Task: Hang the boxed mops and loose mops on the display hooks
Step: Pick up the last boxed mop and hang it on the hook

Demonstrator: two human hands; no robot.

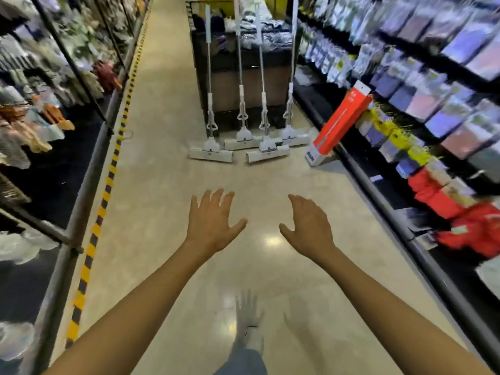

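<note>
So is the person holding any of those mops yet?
No. The left hand and right hand are both open and empty; the mops stand ahead, untouched.

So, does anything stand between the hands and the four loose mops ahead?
Nothing visible: bare floor lies between the left hand, the right hand and the loose mops; the red boxed mop leans off to the right.

Among the 4 loose mops (241, 104) leaning on the dark bin (243, 77), the one at the bin's right corner runs past the top edge, its handle end unseen. The piled goods (259, 36) in the bin are smeared. Right of the bin, the shelf packets (446, 85) are motion-blurred, their print unreadable, and lettering on the red box (342, 123) is too small to read. Left of the bin, the hanging goods (40, 117) blur together. Below the bin, both forearms (130, 307) are cut by the bottom edge.
</note>
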